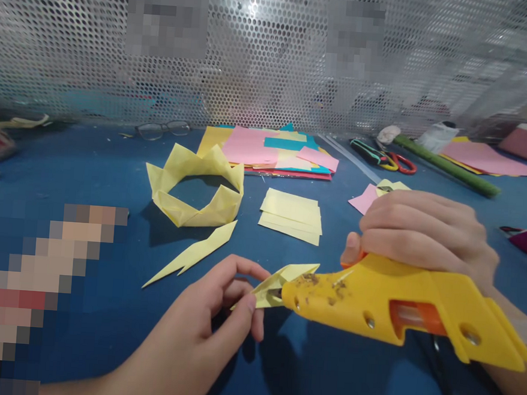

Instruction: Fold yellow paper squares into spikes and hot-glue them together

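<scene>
My left hand (224, 309) pinches a folded yellow paper piece (297, 271) between thumb and fingers, above the blue table. Wrapped round a yellow hot glue gun (356, 294) is my right hand (423, 230), with the thumb near its orange trigger. The gun's nozzle points left and meets the folded piece; whether glue is coming out is hidden. Beyond my left hand lies another folded yellow paper piece (191, 254). Just behind that stands a ring of joined folded yellow paper (190, 216) with pointed tips. Several pale yellow paper rectangles (290, 214) lie stacked to its right.
Coloured paper sheets (249, 145) lie at the back, with glasses (162, 129) to their left. Scissors (403, 164), clear sticks (343, 155) and a green stem (446, 165) are at back right. A perforated metal screen (261, 95) closes off the far edge. A blurred-out arm reaches in at left.
</scene>
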Motion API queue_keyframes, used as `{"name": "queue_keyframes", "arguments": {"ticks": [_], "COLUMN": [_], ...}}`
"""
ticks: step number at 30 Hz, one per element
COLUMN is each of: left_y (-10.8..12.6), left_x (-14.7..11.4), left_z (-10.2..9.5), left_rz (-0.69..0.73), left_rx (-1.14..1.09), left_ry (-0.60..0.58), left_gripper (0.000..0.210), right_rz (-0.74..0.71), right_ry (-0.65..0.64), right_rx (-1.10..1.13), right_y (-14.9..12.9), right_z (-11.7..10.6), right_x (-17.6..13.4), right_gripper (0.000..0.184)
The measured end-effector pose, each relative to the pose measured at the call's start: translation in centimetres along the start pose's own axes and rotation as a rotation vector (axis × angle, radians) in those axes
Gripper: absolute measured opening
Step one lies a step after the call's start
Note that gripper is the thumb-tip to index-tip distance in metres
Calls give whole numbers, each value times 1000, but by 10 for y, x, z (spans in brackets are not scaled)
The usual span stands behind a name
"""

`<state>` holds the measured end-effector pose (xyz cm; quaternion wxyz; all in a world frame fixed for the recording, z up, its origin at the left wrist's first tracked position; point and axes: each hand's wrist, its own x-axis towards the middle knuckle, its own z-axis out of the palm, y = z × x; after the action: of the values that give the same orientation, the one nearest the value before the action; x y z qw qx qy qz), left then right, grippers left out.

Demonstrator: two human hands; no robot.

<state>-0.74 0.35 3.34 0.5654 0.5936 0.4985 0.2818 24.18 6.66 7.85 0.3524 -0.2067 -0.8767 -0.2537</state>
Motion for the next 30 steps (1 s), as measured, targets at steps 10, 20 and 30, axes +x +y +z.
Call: {"name": "queue_keyframes", "arguments": {"ticks": [10,20,30], "left_y": [-1,3,4], "left_x": [-1,-1,-1], "left_z": [1,2,0], "left_rz": [-5,-1,-9], "left_rx": [-7,10,17], "left_ry": [-1,-4,-8], "left_gripper": [19,16,16], "right_rz": [26,0,-23], "right_ry": [11,27,-3], "right_rx": [-15,-37,-32], "right_y": [-2,-3,-1], "right_z": [0,1,2], "right_x": [-2,-1,1], "right_gripper": [21,22,22]}}
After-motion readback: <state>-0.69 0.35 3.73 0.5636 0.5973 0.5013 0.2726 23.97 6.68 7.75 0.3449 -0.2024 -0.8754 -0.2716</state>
